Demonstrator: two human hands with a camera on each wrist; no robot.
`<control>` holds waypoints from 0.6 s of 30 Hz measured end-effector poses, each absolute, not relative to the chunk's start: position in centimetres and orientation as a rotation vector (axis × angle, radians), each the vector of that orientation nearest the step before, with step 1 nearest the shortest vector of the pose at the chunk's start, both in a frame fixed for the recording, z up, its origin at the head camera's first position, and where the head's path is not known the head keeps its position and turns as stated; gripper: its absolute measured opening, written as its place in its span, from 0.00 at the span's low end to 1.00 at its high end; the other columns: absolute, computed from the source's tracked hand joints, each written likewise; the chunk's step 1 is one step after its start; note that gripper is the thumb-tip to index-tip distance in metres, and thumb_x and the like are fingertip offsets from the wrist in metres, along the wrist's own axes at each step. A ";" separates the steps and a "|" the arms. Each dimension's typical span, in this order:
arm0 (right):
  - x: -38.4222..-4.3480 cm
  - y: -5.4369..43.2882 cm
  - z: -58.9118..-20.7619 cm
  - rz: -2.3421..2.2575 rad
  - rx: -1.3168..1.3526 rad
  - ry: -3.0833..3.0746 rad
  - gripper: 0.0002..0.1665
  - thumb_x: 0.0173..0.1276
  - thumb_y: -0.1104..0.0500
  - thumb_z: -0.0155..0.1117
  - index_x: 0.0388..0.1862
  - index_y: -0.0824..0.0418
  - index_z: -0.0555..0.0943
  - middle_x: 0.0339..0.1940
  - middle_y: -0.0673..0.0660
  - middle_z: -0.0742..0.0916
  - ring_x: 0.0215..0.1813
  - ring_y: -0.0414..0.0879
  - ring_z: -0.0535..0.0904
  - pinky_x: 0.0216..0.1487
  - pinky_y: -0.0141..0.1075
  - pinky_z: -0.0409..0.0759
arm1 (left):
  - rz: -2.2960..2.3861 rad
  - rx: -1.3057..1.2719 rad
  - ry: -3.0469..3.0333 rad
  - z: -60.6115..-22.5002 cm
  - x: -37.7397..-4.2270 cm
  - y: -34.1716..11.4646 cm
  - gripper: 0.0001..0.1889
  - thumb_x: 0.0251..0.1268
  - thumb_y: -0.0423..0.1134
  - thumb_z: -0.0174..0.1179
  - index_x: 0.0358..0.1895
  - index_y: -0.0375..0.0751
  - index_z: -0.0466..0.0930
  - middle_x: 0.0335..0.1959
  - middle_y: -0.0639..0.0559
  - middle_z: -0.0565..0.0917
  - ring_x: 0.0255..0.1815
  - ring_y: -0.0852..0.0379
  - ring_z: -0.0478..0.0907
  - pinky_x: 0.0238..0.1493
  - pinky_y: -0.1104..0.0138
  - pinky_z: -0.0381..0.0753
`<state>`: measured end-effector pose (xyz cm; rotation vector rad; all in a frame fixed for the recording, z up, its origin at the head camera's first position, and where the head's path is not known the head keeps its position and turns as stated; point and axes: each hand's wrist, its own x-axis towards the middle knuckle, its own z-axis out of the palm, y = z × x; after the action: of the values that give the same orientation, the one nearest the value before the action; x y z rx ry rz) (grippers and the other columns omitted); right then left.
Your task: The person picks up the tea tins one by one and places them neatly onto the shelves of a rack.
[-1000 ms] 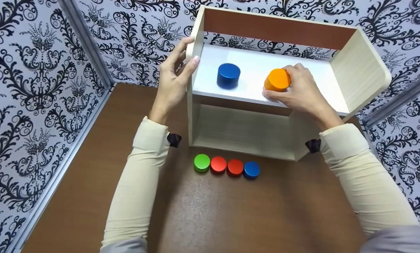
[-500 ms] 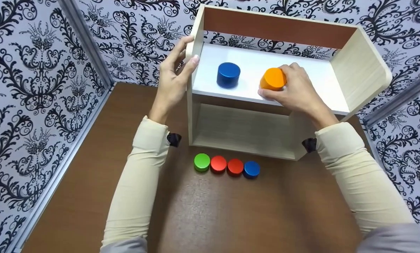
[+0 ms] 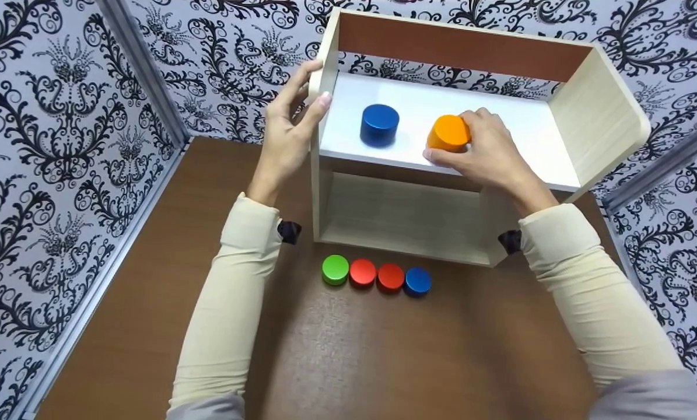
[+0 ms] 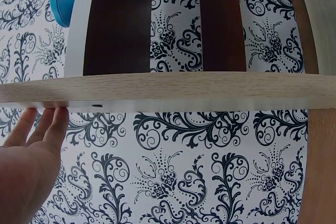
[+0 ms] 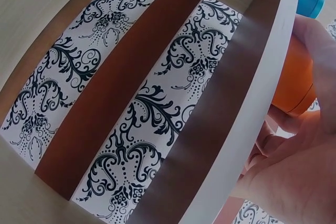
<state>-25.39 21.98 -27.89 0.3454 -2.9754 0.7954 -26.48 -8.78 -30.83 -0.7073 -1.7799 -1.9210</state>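
My right hand (image 3: 491,149) grips an orange cylinder (image 3: 450,133) on the white upper shelf (image 3: 409,93) of a small wooden shelf unit. Its thumb lies along the near side, the fingers round the far right side. In the right wrist view the orange cylinder (image 5: 294,80) shows between thumb and fingers (image 5: 270,135). My left hand (image 3: 290,128) holds the front edge of the unit's left side panel (image 3: 324,76); the left wrist view shows its fingertips (image 4: 58,116) against the panel's outer face. A blue cylinder (image 3: 379,125) stands upright on the shelf, left of the orange one and apart from it.
In front of the unit, a green cylinder (image 3: 335,270), two red cylinders (image 3: 362,273) and a blue cylinder (image 3: 417,282) stand in a row on the brown table (image 3: 383,356). Below the white shelf is a lower compartment (image 3: 406,213). Patterned walls (image 3: 62,175) enclose the table.
My right hand has shifted the orange cylinder a little left along the shelf, nearer the blue one. The left hand and the row on the table have stayed put.
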 end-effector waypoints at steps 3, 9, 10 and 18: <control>-25.4 22.0 -27.9 0.774 0.354 -2.981 0.48 0.62 0.35 0.71 0.66 0.68 0.71 0.53 0.64 0.74 0.57 0.60 0.65 0.57 0.53 0.66 | -1.921 -0.719 -1.770 -30.8 -26.5 -8.8 0.24 0.74 0.33 0.58 0.71 0.38 0.71 0.48 0.40 0.83 0.44 0.35 0.77 0.39 0.52 0.84; -25.4 21.9 -27.9 0.730 0.338 -3.012 0.51 0.63 0.32 0.69 0.69 0.68 0.69 0.56 0.64 0.74 0.60 0.60 0.65 0.60 0.55 0.65 | -1.946 -0.717 -1.756 -30.8 -26.5 -8.7 0.23 0.74 0.32 0.57 0.70 0.37 0.71 0.51 0.40 0.82 0.47 0.34 0.78 0.42 0.50 0.86; -25.4 21.9 -27.9 0.721 0.336 -3.016 0.51 0.63 0.32 0.69 0.70 0.68 0.69 0.56 0.64 0.73 0.60 0.60 0.65 0.60 0.55 0.65 | -1.944 -0.716 -1.758 -30.8 -26.5 -8.7 0.23 0.74 0.32 0.57 0.70 0.37 0.71 0.51 0.40 0.82 0.47 0.34 0.78 0.42 0.49 0.86; -25.4 22.0 -27.9 0.672 0.347 -3.037 0.54 0.63 0.30 0.67 0.72 0.68 0.67 0.57 0.65 0.72 0.61 0.61 0.63 0.62 0.56 0.63 | -1.920 -0.725 -1.768 -30.8 -26.5 -8.8 0.23 0.74 0.33 0.58 0.70 0.37 0.71 0.51 0.40 0.82 0.45 0.34 0.78 0.38 0.50 0.85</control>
<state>-25.38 21.99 -27.94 0.3471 -3.0371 0.6724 -26.53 -8.78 -30.84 -0.7248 -1.7675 -1.9203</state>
